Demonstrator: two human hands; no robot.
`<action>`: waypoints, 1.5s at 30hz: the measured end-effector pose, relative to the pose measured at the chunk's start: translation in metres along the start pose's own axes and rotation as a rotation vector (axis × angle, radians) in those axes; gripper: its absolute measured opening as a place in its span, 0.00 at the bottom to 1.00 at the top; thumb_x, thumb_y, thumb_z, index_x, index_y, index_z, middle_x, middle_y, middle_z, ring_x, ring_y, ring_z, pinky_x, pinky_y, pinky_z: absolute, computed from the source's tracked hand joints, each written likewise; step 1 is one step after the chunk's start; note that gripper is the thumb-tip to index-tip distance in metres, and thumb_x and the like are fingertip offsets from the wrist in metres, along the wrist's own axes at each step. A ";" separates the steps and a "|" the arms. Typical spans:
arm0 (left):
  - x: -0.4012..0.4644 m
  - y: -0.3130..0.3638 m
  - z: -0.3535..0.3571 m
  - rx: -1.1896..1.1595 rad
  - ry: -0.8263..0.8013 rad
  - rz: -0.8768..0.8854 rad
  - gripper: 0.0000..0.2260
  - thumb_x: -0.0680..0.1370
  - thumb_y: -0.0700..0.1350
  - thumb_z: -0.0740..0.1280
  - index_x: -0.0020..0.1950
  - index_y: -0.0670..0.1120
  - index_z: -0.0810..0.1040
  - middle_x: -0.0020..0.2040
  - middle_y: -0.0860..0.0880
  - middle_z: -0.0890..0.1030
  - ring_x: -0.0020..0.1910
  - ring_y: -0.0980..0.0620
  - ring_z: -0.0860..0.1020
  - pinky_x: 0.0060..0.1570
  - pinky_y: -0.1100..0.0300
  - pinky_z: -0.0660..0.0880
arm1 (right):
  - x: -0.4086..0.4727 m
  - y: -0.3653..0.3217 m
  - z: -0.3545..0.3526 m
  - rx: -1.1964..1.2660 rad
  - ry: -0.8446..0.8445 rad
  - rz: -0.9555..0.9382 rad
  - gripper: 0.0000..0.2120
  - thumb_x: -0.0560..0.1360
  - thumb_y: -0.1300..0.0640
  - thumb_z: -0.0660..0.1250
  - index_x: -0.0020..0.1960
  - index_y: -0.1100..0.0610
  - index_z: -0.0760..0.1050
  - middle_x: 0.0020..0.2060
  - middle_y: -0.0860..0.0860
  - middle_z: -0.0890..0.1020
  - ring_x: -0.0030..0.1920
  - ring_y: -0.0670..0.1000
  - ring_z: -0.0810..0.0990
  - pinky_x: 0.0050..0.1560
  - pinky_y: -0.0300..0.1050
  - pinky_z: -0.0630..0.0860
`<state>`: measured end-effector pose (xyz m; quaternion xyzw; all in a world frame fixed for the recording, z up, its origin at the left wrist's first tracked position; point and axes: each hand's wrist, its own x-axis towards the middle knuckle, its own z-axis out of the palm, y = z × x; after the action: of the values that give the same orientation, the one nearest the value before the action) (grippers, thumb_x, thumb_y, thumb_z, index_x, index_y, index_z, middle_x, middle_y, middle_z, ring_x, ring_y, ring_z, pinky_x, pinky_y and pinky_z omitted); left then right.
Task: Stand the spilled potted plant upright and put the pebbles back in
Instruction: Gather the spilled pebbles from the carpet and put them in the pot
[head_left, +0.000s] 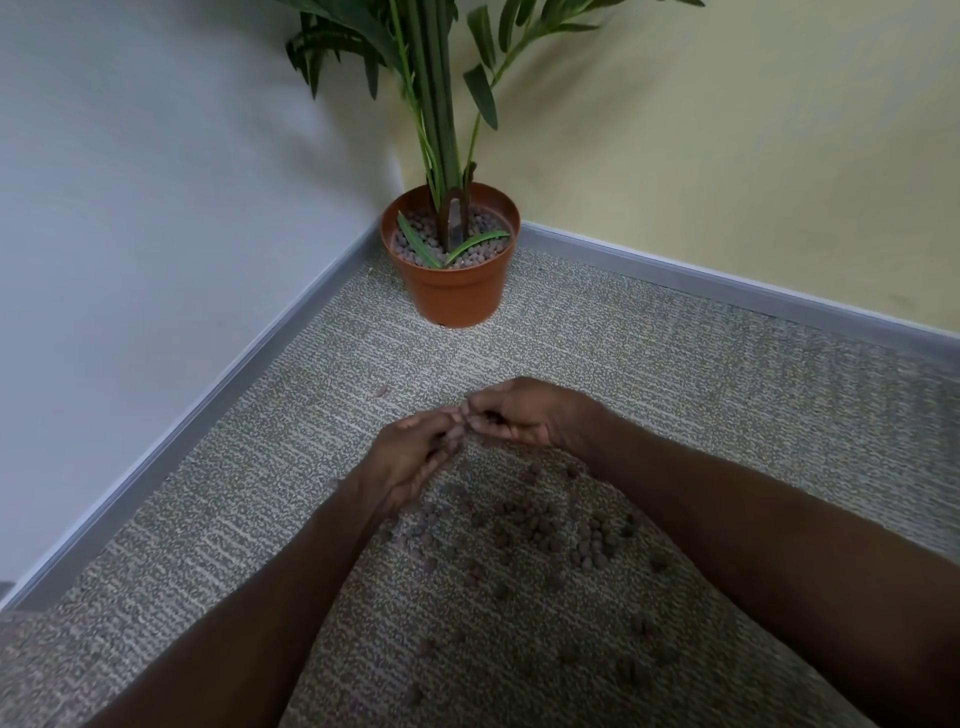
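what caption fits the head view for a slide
Potted plant upright in the corner; both hands, left and right, gather spilled pebbles from the carpet.

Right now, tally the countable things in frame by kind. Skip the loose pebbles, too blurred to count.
Plant pot: 1
Plant: 1
Hands: 2, left hand and right hand
Total: 4
Pebbles lie scattered on the carpet; more fill the upright pot.

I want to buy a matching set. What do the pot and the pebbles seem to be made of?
The pot looks like thin moulded plastic in matte terracotta orange: smooth, even walls and a rolled rim. The pebbles on the carpet look like expanded clay balls: round, dull brownish-grey and rough, though motion blur leaves that uncertain.
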<state>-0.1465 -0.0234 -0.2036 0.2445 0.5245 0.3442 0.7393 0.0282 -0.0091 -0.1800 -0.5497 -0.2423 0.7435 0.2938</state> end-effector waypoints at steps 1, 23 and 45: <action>0.003 0.007 0.001 -0.040 -0.036 -0.013 0.07 0.74 0.34 0.69 0.52 0.36 0.82 0.41 0.42 0.84 0.34 0.55 0.81 0.33 0.67 0.79 | 0.001 -0.009 0.000 0.030 -0.014 0.005 0.07 0.74 0.68 0.67 0.51 0.69 0.78 0.42 0.60 0.83 0.37 0.46 0.83 0.38 0.34 0.82; 0.049 0.183 0.066 0.094 0.181 0.391 0.04 0.78 0.33 0.62 0.46 0.36 0.77 0.39 0.43 0.83 0.39 0.50 0.84 0.43 0.57 0.82 | 0.003 -0.173 0.026 0.084 0.305 -0.478 0.08 0.72 0.72 0.65 0.39 0.63 0.79 0.30 0.56 0.81 0.32 0.53 0.82 0.37 0.48 0.83; 0.007 0.005 -0.081 1.499 -0.010 0.804 0.13 0.69 0.38 0.61 0.48 0.44 0.82 0.44 0.43 0.81 0.43 0.44 0.80 0.47 0.53 0.78 | 0.045 0.022 0.006 -1.506 0.062 -0.619 0.10 0.73 0.60 0.63 0.52 0.58 0.77 0.50 0.59 0.78 0.53 0.59 0.77 0.54 0.50 0.73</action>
<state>-0.2223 -0.0148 -0.2315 0.8387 0.4839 0.1414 0.2058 0.0089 0.0069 -0.2240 -0.5283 -0.8100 0.2507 0.0440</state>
